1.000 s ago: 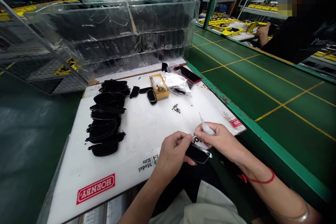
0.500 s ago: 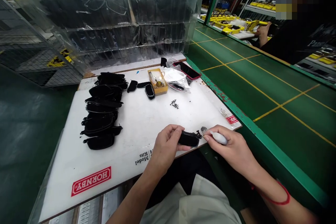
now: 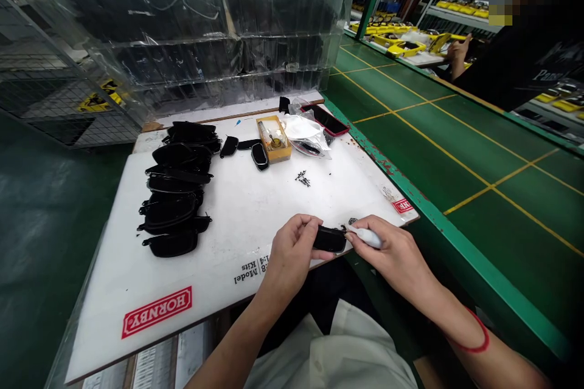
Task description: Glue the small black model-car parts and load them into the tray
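Near the front edge of the white board, my left hand (image 3: 295, 249) is closed on the left end of a glossy black part (image 3: 330, 239). My right hand (image 3: 387, 246) pinches a small white tube (image 3: 368, 237), its tip against the right end of that part, where a small black piece sticks up. Several similar black parts (image 3: 173, 209) lie in a column on the left of the board. Small black pins (image 3: 302, 179) lie loose beyond my hands.
Behind the pins are a yellow box (image 3: 286, 153) with small items, plastic bags (image 3: 305, 129) and a red-edged phone (image 3: 329, 120). A clear divided bin (image 3: 219, 30) stands at the back. Green rail (image 3: 387, 170) on the right; another person's hand (image 3: 457, 55) beyond it.
My right hand and the white tube have moved slightly left, closer against the black part. My left hand keeps its hold on the part with little change. The view has shifted slightly.
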Demonstrator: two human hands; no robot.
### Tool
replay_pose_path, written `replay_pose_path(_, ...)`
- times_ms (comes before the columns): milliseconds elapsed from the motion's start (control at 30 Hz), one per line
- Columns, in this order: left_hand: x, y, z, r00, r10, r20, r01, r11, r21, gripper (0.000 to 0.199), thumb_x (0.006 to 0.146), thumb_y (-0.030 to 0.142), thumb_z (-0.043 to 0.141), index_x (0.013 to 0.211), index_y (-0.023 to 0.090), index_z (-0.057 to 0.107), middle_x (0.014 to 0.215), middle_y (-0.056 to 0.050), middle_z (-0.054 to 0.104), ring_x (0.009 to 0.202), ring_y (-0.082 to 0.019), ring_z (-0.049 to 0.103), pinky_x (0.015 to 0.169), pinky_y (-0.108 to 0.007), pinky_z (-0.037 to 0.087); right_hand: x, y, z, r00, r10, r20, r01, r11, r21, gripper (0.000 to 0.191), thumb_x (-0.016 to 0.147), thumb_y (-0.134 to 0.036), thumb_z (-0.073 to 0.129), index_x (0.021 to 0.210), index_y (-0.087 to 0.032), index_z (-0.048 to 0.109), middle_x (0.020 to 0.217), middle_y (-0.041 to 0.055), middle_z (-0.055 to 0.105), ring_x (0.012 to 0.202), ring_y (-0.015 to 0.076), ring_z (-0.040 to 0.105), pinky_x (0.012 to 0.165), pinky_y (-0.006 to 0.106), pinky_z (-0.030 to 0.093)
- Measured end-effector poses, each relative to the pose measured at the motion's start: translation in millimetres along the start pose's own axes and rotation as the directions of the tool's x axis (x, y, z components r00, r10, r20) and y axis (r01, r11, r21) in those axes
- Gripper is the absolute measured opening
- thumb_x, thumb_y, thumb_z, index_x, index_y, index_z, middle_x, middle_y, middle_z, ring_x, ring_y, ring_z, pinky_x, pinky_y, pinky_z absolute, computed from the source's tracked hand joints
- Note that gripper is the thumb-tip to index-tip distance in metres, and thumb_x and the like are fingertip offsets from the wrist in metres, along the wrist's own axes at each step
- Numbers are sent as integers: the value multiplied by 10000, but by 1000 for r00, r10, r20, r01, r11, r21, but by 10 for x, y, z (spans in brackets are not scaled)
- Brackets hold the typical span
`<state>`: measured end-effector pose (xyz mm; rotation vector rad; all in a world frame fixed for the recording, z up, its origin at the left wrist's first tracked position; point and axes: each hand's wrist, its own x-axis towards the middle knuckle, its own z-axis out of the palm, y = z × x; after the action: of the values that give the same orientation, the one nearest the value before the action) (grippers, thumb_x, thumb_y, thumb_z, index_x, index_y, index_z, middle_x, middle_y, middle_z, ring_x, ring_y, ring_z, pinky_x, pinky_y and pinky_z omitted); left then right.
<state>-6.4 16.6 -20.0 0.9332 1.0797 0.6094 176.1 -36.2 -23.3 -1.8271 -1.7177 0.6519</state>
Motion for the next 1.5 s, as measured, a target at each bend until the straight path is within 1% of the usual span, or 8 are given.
replay_pose_path(200,19,-3,-9,999,-12,-34,9,995,-97,286,840,426,533,916,157,595,927,-20,602,626,-112,664,606,-198,560,18,-77,-13,955,243,170,-283,919,275,291,816,-439,578,991,-208,604,791,-3,611,669,130,525,602,236,416)
replay_pose_path(367,1,-5,-5,1000,3,-19,-5,996,-89,299,847,455,509,941,180,582,921,-2,593,588,-91,647,594,-193,532,-20,-89,31,941,281,191,-336,848,410,293,800,-418,590,976,-185,611,721,-6,587,545,98,465,515,224,401)
replay_pose_path(533,-76,81,-27,1000,-2,-15,4,985,173,306,852,481,484,998,226,567,765,31,583,534,-116,649,565,-206,473,-38,-99,51,947,297,124,-321,845,428,259,788,-390,601,946,-186,624,701,2,591,546,109,488,523,234,417)
replay_pose_path(633,-121,144,-45,998,52,23,-56,927,371,271,864,459,466,1007,258,578,653,53,559,511,-120,638,560,-214,447,-38,-106,55,946,299,127,-323,828,458,254,783,-383,606,939,-183,619,697,2,589,547,109,497,519,231,420)
replay_pose_path(733,-153,183,-38,994,84,71,-108,865,490,237,883,418,431,997,270,577,741,32,618,503,-108,607,577,-235,461,-37,-103,73,939,313,145,-342,789,510,271,775,-368,615,971,-181,608,703,0,584,545,104,499,509,224,419)
replay_pose_path(1000,-142,178,26,919,361,155,-342,539,770,188,882,249,437,960,246,608,1022,-52,563,1004,-213,494,879,-362,390,-46,-78,109,935,309,173,-352,747,564,246,771,-347,626,951,-181,604,690,-13,565,545,94,483,513,217,408)
replay_pose_path(1233,-24,240,116,953,281,113,-268,607,748,146,794,319,570,874,229,652,877,-39,656,956,-252,527,884,-419,353,-47,-121,93,948,295,123,-315,796,516,251,780,-359,611,949,-175,617,695,-9,559,555,98,483,527,220,417)
replay_pose_path(1500,85,292,132,974,214,72,-200,672,714,100,732,317,598,771,286,685,844,20,670,952,-209,537,875,-356,366,-46,-112,119,953,292,76,-294,845,446,256,778,-374,599,952,-190,633,762,1,609,636,119,535,603,227,446)
